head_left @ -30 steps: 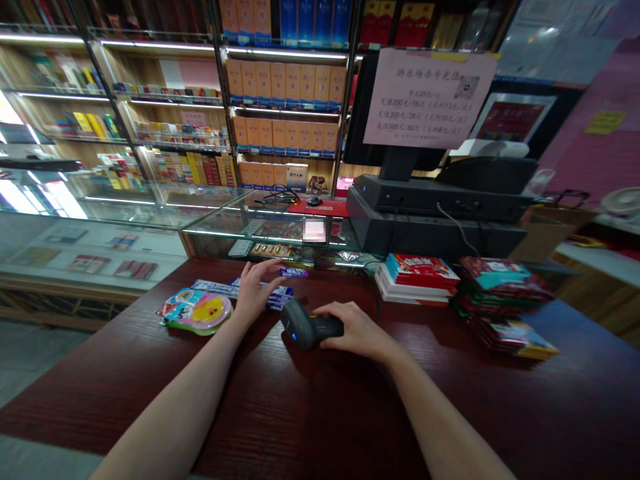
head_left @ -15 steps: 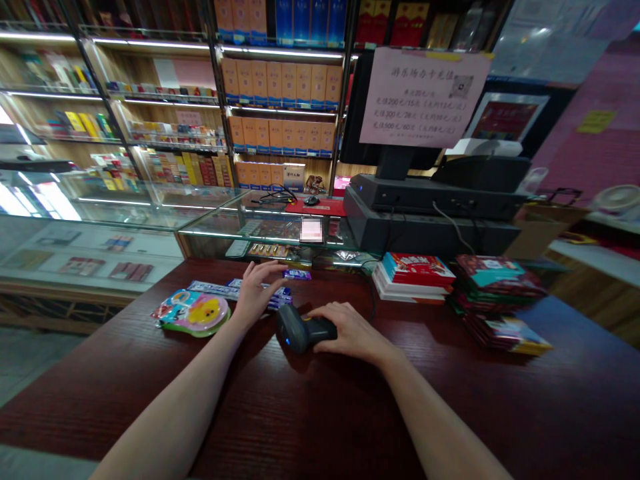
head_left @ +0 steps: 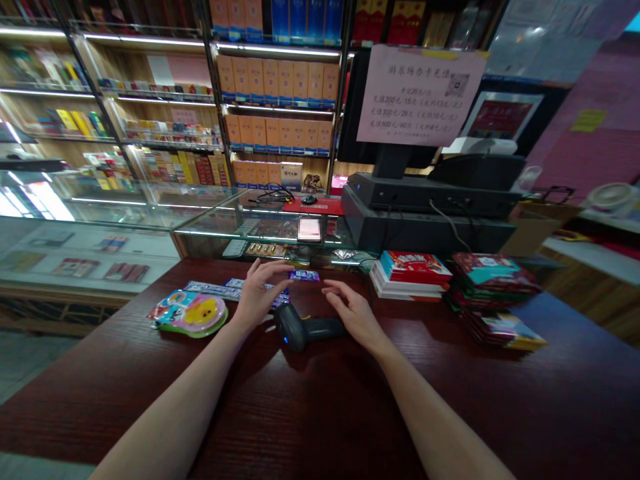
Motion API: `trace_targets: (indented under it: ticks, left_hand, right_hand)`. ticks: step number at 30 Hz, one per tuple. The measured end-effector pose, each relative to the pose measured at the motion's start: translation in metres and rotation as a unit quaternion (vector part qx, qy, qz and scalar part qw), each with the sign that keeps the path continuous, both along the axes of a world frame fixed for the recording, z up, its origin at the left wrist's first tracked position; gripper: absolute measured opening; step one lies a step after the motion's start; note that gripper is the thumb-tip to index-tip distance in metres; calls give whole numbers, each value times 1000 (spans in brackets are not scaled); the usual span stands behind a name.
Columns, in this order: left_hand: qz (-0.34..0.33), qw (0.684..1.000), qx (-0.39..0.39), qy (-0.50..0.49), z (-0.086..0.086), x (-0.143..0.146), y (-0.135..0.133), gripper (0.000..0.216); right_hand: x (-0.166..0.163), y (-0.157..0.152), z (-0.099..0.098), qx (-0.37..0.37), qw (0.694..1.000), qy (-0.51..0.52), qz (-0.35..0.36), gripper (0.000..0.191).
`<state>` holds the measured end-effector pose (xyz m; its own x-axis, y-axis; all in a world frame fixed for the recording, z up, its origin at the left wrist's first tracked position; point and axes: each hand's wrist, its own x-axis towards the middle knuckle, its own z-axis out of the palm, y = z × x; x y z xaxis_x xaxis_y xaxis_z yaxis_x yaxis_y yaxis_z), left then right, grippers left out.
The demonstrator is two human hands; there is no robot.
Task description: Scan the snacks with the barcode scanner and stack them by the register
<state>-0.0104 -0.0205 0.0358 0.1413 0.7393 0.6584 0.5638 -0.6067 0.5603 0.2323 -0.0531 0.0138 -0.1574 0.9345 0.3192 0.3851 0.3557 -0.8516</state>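
Observation:
My left hand (head_left: 257, 293) hovers over the left side of the counter, its thumb and fingers apart. Its fingertips are at the left end of a small purple snack packet (head_left: 305, 276); I cannot tell whether they touch it. Beneath and behind this hand lie several long blue-and-purple packets (head_left: 213, 290), partly hidden. My right hand (head_left: 354, 313) is open with nothing in it, above the handle end of a black barcode scanner (head_left: 295, 331). The scanner lies on the counter, a blue light glowing on its head. Left of it rests a colourful blister-packed toy (head_left: 193, 312).
Red-and-white boxes (head_left: 413, 275) are stacked on the right, beside a pile of dark snack bags (head_left: 495, 287). Behind stand a glass display case (head_left: 225, 223) and a black cash-register screen with a pink notice (head_left: 420, 97). Lit shelves of boxes (head_left: 277, 83) line the back wall.
My right hand has let go of the barcode scanner and lifted off it, fingers now extended. The small purple packet and my left hand have shifted slightly right.

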Motion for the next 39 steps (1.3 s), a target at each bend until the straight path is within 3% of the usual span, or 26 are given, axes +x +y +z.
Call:
trace_targets:
  ticks: [6, 11, 20, 31, 39]
  left_hand:
    - [-35, 999, 0, 2, 9, 8, -10, 22]
    - [-40, 999, -7, 16, 10, 12, -12, 22]
    - [-54, 998, -7, 10, 10, 12, -12, 23]
    - [-79, 997, -10, -22, 7, 13, -7, 22]
    - [-84, 993, -59, -65, 8, 19, 2, 26]
  right_hand:
    - [-6, 2, 2, -35, 993, 113, 10, 49]
    - [-7, 4, 2, -38, 984, 173, 20, 46]
    - [-6, 2, 8, -48, 974, 222, -1, 31]
    - [-9, 0, 9, -34, 971, 236, 30, 27]
    - [-12, -1, 11, -12, 972, 234, 29, 29]
